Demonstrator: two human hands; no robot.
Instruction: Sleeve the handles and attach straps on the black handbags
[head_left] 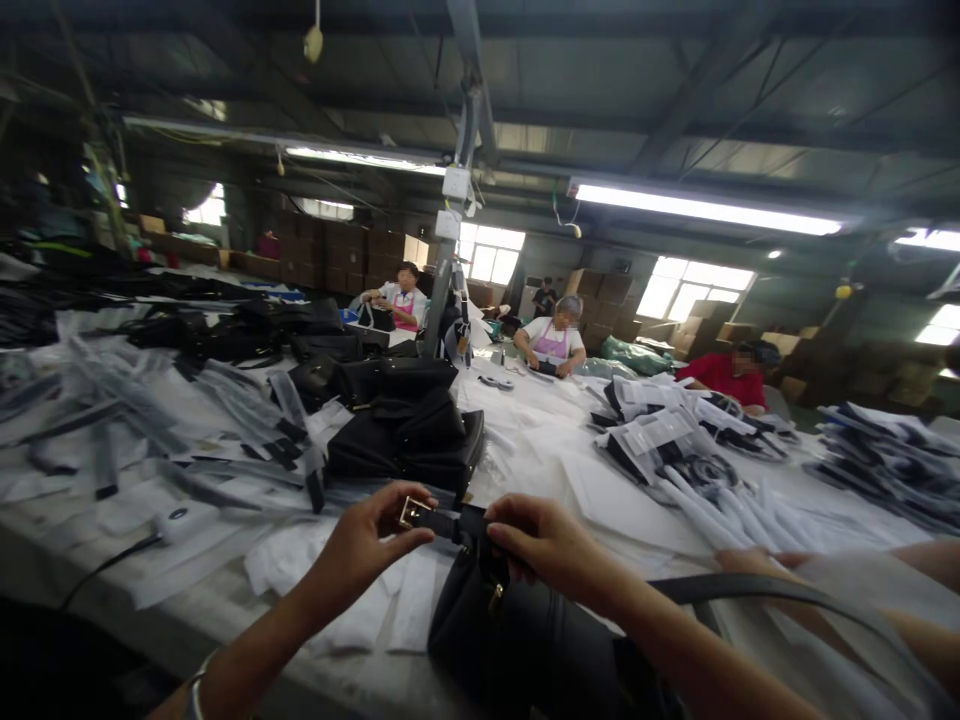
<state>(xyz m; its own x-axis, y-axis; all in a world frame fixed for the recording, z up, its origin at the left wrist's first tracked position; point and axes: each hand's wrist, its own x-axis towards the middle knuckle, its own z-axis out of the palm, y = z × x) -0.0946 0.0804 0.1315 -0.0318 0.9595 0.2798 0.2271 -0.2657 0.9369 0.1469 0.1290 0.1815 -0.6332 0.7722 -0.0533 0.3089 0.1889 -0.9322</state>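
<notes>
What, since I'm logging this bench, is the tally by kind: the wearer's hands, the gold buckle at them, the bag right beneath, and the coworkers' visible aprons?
Left hand and right hand: 2
Buckle: 1
Bag: 1
Aprons: 2
Total: 6

Tube lights [709, 207] and windows [491, 240] glare beneath a dim ceiling [570, 70]; the outer edges look blurred, the lower left dark.

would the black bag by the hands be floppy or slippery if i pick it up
The bag probably gives a little but keeps some shape: its side bulges rather than lying flat. Its smooth surface, with a faint sheen, may be slightly slippery. The buckled strap seems stiffer, since it looks nearly straight.
</notes>
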